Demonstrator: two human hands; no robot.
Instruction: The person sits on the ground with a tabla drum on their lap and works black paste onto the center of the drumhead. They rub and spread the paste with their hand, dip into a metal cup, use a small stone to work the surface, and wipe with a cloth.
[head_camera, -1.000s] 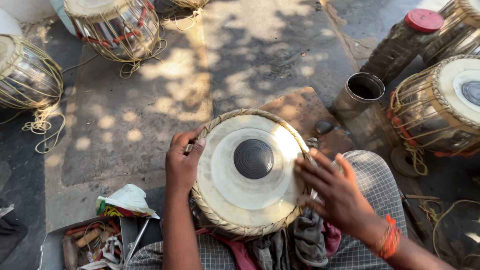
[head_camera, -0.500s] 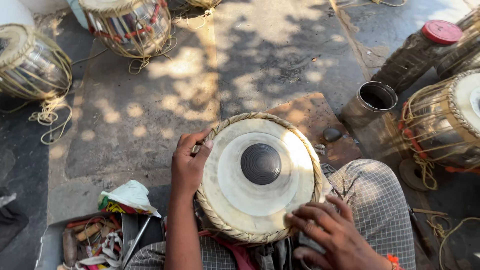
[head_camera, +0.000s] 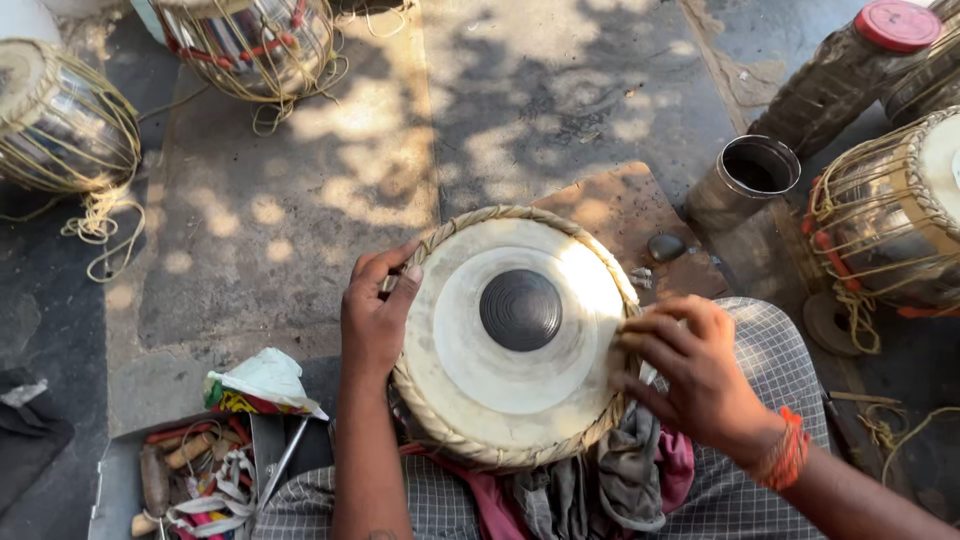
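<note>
Bracing the drum (head_camera: 515, 335) on our lap, we keep its pale skin facing up, the dark round patch at its middle in plain view. Our left hand (head_camera: 375, 315) wraps the drum's near-left rim, thumb laid on the skin and fingers curled over the braided edge, a steadying clasp, it seems, that stops the shell from rolling. Our right hand (head_camera: 690, 370) sits at the drum's right rim with fingertips bunched together, pressed against the braid; whether they pinch a small tool we cannot tell. Rags (head_camera: 610, 480) bunched beneath the drum cushion it on our checked cloth. Left of the drum lies a tray of tools (head_camera: 185, 475). Beyond its right edge stand a metal cup (head_camera: 745, 180) and a small dark stone (head_camera: 666, 247), and further laced drums (head_camera: 890, 220) ring the paved ground.
</note>
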